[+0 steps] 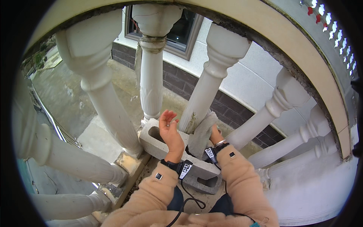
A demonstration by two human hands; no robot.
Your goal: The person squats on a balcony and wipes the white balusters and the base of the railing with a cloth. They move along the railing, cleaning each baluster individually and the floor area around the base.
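- The grey cloth [202, 132] looked fuzzy, limp and crumpled, bunched near its top and hanging in a long fold toward the blocks; it lay at the foot of a white baluster [206, 81], though whether they touched could not be told.
- The right hand [216, 135] gripped the cloth from its right side, most of its fingers hidden.
- The baluster beside the cloth carried greenish-dark stains low on its shaft.
- The left hand [169, 131] was loosely spread, fingers slightly bent, above a hollow concrete block [149, 145].
- That grey block sat in front of the balusters; another hollow block [204, 184] showed lower, nearer the person.
- Black wrist devices [185, 169] with cables sat over tan fuzzy sleeves [151, 187].
- Beyond stood a white wall [247, 81] with a dark brick band [177, 81] and a framed window [185, 32].
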